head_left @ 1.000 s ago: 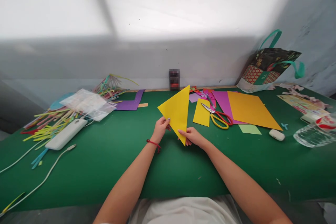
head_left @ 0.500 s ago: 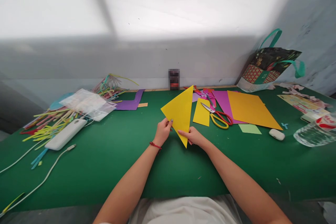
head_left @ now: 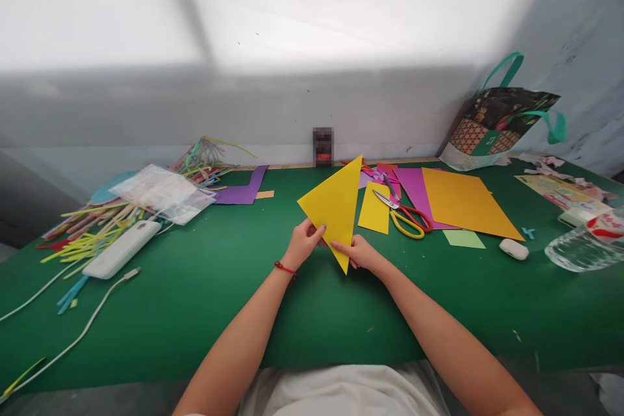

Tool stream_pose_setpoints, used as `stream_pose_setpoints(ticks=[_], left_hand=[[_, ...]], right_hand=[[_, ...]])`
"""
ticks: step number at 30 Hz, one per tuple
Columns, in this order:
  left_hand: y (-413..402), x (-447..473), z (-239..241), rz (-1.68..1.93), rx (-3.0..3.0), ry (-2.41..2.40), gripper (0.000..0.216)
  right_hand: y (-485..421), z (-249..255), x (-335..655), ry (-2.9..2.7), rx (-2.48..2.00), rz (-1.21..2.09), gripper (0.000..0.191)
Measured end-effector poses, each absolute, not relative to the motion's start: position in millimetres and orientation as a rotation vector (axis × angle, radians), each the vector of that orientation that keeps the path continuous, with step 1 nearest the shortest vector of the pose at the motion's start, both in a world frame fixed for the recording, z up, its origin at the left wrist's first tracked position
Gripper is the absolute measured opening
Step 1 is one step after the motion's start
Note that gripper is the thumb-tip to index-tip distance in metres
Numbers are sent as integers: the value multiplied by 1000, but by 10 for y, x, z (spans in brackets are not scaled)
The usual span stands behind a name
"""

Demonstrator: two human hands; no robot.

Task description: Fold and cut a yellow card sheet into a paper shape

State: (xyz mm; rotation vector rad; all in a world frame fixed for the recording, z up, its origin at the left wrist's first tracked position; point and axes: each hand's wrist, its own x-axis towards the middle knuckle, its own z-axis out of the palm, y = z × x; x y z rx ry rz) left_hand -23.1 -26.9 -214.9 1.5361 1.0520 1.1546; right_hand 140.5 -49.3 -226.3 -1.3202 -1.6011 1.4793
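While scissors [head_left: 396, 208] lie near, triangle [head_left: 337, 203] partly hides scraps [head_left: 380, 175].

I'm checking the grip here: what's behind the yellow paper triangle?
The left hand and right hand curl partly behind the yellow triangle; how far is covered. Beyond it, green table and paper scraps show past its edges; the rest is hidden.

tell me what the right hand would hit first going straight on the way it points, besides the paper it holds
Most likely the left hand: the right hand points across the yellow paper toward it, though the exact depth is unclear.
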Motion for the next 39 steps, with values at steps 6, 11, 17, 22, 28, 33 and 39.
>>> stream_pose_setpoints(ticks=[6,11,17,22,28,33,39], left_hand=[[-243,-225,-2116,1133,1408,1045,34],[-220,-269,-2078,1155,1372,1030,37],[-202,-291,-2054,1173,1349,1048,40],[-222,-288,-2044,1170,1371,1073,38],[-188,-304,-2074,1209,1346,1119,35],[-176,-305,-2070,1200,1320,1165,27],[-194,-287,-2055,1156,1323,1270,19]], right_hand=[[-504,-2265,1394,-1600,-1286,1520,39],[-511,-2267,1398,-1653,-1259,1531,54],[-509,-2270,1400,-1645,-1223,1519,67],[-499,-2301,1393,-1614,-1227,1537,67],[-507,-2275,1381,-1648,-1221,1527,59],[-523,-2255,1388,-1715,-1239,1511,57],[-545,-2269,1402,-1810,-1236,1442,56]])
